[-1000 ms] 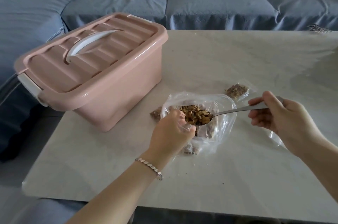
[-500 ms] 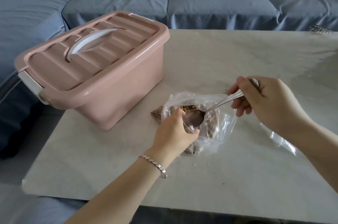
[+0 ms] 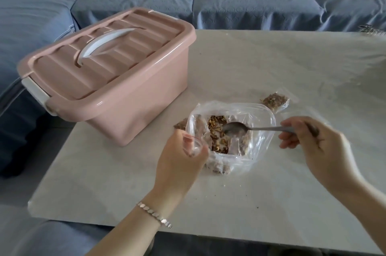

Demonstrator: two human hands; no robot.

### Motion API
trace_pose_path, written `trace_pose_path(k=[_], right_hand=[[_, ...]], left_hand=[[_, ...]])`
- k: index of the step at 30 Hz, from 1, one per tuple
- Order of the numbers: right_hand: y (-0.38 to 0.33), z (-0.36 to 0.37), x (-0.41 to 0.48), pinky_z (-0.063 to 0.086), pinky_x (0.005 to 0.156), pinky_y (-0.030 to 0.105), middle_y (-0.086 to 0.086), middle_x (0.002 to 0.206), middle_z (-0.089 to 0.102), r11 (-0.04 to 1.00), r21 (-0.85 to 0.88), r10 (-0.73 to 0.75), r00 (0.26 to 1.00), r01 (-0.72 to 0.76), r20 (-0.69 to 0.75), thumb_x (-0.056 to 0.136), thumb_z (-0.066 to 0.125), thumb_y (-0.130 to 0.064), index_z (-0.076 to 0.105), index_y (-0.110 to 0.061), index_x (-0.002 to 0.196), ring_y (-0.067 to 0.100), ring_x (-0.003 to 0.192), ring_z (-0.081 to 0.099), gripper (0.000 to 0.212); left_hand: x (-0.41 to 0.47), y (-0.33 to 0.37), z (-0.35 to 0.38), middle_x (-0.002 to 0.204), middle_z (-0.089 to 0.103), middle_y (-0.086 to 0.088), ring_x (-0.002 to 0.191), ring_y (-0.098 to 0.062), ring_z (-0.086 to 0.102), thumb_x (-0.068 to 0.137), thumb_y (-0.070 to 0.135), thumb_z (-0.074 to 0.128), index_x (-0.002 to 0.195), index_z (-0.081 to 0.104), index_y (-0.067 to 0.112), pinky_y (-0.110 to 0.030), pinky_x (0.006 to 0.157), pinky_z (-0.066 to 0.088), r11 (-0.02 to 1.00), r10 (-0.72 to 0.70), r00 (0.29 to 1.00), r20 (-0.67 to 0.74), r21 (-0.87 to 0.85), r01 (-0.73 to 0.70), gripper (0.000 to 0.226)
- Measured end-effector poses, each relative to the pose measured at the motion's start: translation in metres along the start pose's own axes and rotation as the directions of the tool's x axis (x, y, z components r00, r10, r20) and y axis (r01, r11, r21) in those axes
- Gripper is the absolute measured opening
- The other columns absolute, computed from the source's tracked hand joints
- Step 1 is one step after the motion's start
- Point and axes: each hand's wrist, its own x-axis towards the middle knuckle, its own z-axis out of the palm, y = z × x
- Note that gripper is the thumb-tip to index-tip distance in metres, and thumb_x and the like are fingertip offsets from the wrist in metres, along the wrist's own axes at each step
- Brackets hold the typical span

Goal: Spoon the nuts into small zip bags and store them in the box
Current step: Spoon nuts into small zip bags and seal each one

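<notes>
A large clear plastic bag (image 3: 261, 130) with chopped nuts (image 3: 216, 128) lies open on the table's middle. My left hand (image 3: 181, 159) pinches a small clear zip bag (image 3: 193, 145) at the big bag's near-left edge. My right hand (image 3: 313, 143) grips the handle of a metal spoon (image 3: 236, 128), whose empty bowl hovers over the nuts. A small filled zip bag (image 3: 274, 100) lies behind the big bag to the right. Another filled one (image 3: 180, 125) peeks out at its left. The pink lidded box (image 3: 108, 80) stands shut at the left.
The pale marble table (image 3: 271, 193) has crumbs near its front. A crumpled clear plastic sheet (image 3: 309, 113) lies partly under my right hand. A blue-grey sofa (image 3: 229, 5) with cushions runs behind and to the left of the table.
The spoon went from heaped with nuts to tipped at the small bag, and is now empty and drawn back over the big bag. My right hand moved right again.
</notes>
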Motion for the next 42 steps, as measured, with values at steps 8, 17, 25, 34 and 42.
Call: trace_pose_path(k=[8,17,25,34,42], right_hand=[[0.029,0.019,-0.029,0.053,0.069,0.019,-0.011,0.083,0.070,0.990,0.069,0.118,0.992,-0.121,0.042,0.084,0.042,-0.061,0.062,-0.052,0.087,0.008,0.070,0.068,0.022],[0.029,0.015,-0.045,0.048,0.068,0.008,-0.016,0.078,0.069,0.995,0.032,0.098,0.995,-0.098,0.011,0.096,0.042,-0.026,0.061,-0.053,0.086,0.004,0.070,0.066,0.034],[0.029,0.023,-0.054,0.047,0.065,0.008,-0.013,0.078,0.068,0.980,0.036,0.198,0.980,-0.198,0.003,0.096,0.044,-0.017,0.061,-0.028,0.085,0.004,0.065,0.065,0.023],[0.025,0.030,-0.060,0.055,0.054,0.021,0.010,0.063,0.068,0.725,0.375,0.597,0.799,-0.578,0.076,0.098,0.039,-0.013,0.064,-0.003,0.084,0.022,0.058,0.067,0.029],[0.017,0.019,-0.045,0.055,0.054,0.019,0.009,0.063,0.069,0.567,0.539,0.698,0.711,-0.623,0.088,0.098,0.039,-0.021,0.062,-0.004,0.087,0.018,0.058,0.068,0.031]], left_hand=[[-0.007,-0.013,0.017,0.100,0.055,0.007,0.079,0.002,0.055,0.078,0.051,0.064,0.091,0.052,0.026,-0.009,0.063,0.043,0.993,-0.080,0.969,0.235,0.099,0.058,0.031],[-0.010,-0.008,0.030,0.098,0.055,0.004,0.078,0.006,0.055,0.078,0.039,0.068,0.087,0.053,0.018,-0.009,0.066,0.046,0.998,0.027,0.980,0.195,-0.069,-0.014,0.028],[-0.016,-0.003,0.027,0.098,0.057,0.005,0.079,0.014,0.055,0.080,0.033,0.069,0.089,0.055,0.020,-0.002,0.061,0.041,0.987,-0.008,0.974,0.227,-0.156,0.044,0.021],[-0.015,0.008,0.030,0.088,0.065,-0.003,0.061,0.000,0.063,0.080,0.015,0.070,0.091,0.056,0.017,-0.010,0.056,0.047,0.884,-0.127,0.971,0.202,-0.422,0.203,0.018],[-0.013,0.000,0.007,0.089,0.061,0.005,0.075,0.002,0.058,0.077,0.022,0.070,0.082,0.053,0.025,-0.005,0.063,0.040,0.974,-0.042,0.998,0.042,-0.220,0.050,0.018]])
